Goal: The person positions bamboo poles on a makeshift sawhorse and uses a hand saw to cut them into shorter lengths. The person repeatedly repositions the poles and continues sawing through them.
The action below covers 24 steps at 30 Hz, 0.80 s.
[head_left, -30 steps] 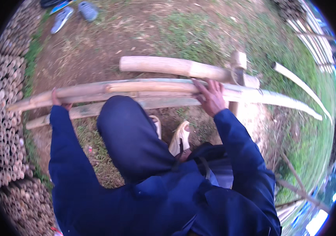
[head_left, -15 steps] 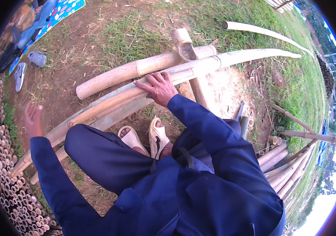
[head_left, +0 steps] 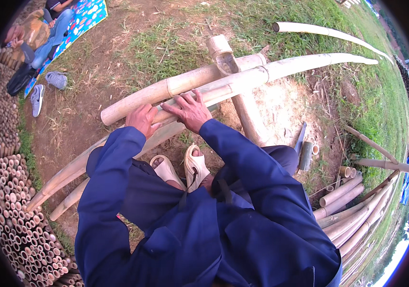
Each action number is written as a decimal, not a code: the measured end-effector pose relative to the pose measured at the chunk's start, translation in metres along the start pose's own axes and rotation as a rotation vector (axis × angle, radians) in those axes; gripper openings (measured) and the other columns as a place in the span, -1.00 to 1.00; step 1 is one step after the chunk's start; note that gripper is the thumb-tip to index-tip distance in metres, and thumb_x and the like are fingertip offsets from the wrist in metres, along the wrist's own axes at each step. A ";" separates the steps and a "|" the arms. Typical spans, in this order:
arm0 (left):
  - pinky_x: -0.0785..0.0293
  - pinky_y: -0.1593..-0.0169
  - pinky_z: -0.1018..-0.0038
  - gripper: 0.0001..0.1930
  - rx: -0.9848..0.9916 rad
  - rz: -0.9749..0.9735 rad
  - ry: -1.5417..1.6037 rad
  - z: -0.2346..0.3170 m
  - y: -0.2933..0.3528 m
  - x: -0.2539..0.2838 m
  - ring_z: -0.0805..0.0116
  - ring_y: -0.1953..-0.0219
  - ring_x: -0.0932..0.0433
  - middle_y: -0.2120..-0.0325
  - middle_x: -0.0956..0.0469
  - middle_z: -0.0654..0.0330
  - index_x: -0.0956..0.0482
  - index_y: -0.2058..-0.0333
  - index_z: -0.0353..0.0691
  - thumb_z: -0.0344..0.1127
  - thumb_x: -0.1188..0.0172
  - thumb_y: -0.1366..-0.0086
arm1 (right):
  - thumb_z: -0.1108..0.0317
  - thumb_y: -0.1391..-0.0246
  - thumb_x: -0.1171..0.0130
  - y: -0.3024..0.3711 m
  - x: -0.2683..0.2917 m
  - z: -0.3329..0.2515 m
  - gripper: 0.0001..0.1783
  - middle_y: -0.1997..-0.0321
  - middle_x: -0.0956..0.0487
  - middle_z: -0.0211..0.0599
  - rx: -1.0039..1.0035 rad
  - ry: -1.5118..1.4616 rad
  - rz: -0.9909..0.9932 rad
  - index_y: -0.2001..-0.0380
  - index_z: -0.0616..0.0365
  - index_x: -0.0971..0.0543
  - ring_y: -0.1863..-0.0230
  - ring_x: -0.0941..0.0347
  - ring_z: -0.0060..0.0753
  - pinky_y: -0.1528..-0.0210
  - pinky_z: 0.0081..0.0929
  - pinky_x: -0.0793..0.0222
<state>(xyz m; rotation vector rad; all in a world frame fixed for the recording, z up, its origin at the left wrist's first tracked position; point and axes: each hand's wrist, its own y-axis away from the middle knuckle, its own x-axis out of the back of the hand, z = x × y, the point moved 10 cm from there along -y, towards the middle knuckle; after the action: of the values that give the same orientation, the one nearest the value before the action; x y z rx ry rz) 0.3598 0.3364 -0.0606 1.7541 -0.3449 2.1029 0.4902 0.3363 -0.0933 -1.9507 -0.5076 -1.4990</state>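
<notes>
A long pale bamboo pole (head_left: 305, 67) slants across in front of my knees, with a narrower bamboo length (head_left: 218, 94) lying along its near side. My right hand (head_left: 192, 112) lies over both, fingers spread and curled across the top. Close on its left, my left hand (head_left: 141, 120) grips the same bamboo, its thumb on the near side. Just beyond, a thicker, shorter bamboo log (head_left: 130, 106) lies parallel, against an upright notched bamboo piece (head_left: 220, 50). Under the long pole runs another bamboo support (head_left: 250, 119).
Stacked cut bamboo (head_left: 8, 205) fills the left side. A saw-like blade (head_left: 300, 136) lies by short bamboo offcuts (head_left: 305, 155) at right. More poles (head_left: 343, 193) lie beyond. Two people sit at the far left, near a patterned mat (head_left: 87, 19) and grey shoes (head_left: 56, 80).
My left hand has come in from the far left and settled on the bamboo beside my right hand. My right hand stays on the bamboo. The view has shifted slightly.
</notes>
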 end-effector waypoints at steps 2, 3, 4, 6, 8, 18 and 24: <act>-0.56 -0.01 0.15 -0.46 0.015 0.056 0.064 -0.006 0.005 -0.001 0.07 -0.01 -0.57 0.12 -0.57 0.17 -0.64 0.02 -0.15 -0.12 -0.57 -0.03 | 0.13 -0.01 -0.46 -0.002 0.001 0.002 0.00 -0.34 -0.42 -0.25 -0.010 -0.034 0.003 -0.50 -0.51 -0.22 -0.41 -0.30 -0.12 -0.49 0.33 0.04; -0.56 -0.01 0.15 -0.48 0.025 0.072 0.060 -0.007 0.006 0.001 0.07 0.00 -0.58 0.13 -0.57 0.16 -0.65 0.03 -0.16 -0.13 -0.57 -0.04 | 0.15 -0.02 -0.45 -0.003 0.002 0.003 0.00 -0.35 -0.40 -0.22 -0.016 -0.076 -0.007 -0.51 -0.44 -0.20 -0.44 -0.27 -0.09 -0.50 0.35 0.06; -0.57 0.00 0.15 -0.49 0.033 0.087 0.057 -0.009 0.007 0.003 0.07 0.01 -0.58 0.15 -0.57 0.16 -0.66 0.04 -0.16 -0.14 -0.56 -0.05 | 0.18 -0.03 -0.45 -0.004 0.003 0.005 0.01 -0.36 -0.38 -0.20 -0.023 -0.117 -0.018 -0.52 -0.38 -0.18 -0.47 -0.24 -0.07 -0.52 0.37 0.09; -0.57 0.01 0.15 -0.52 0.060 0.123 0.049 -0.015 0.007 0.009 0.08 0.02 -0.59 0.16 -0.58 0.15 -0.68 0.05 -0.16 -0.15 -0.56 -0.06 | 0.13 0.00 -0.48 0.003 0.023 0.015 0.09 -0.45 -0.31 -0.18 -0.092 -0.084 0.053 -0.55 -0.34 -0.11 -0.53 -0.15 -0.04 -0.54 0.37 0.15; -0.58 0.01 0.16 -0.53 0.087 0.166 0.046 -0.020 0.001 0.021 0.08 0.02 -0.60 0.17 -0.59 0.16 -0.70 0.05 -0.16 -0.14 -0.55 -0.08 | 0.06 0.07 -0.54 0.013 0.039 0.028 0.23 -0.57 -0.17 -0.15 -0.162 -0.074 0.043 -0.58 -0.35 -0.01 -0.62 0.00 -0.01 -0.56 0.37 0.23; -0.54 -0.13 0.18 -0.44 0.025 -0.104 0.208 -0.021 -0.017 -0.017 0.06 -0.09 -0.58 0.07 -0.61 0.15 -0.68 -0.01 -0.14 0.02 -0.54 -0.08 | 0.27 -0.02 -0.37 0.027 0.012 0.069 -0.19 -0.25 -0.44 -0.18 -0.110 0.134 -0.025 -0.38 -0.17 -0.35 -0.43 -0.27 -0.03 -0.56 0.30 0.10; -0.39 -0.33 0.06 0.19 0.128 -0.210 0.231 -0.030 0.004 -0.041 -0.14 -0.27 -0.45 -0.19 -0.45 -0.11 -0.30 -0.36 -0.10 0.18 -0.68 0.26 | 0.08 0.22 -0.58 0.011 0.011 0.052 -0.05 -0.16 -0.43 -0.19 -0.019 0.174 -0.046 -0.29 -0.04 -0.39 -0.30 -0.33 -0.05 -0.45 0.07 -0.12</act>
<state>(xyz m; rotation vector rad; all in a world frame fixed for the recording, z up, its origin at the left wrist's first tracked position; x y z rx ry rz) 0.3374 0.3404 -0.1061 1.5164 0.0371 2.1830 0.5375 0.3631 -0.0942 -1.8128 -0.4662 -1.6902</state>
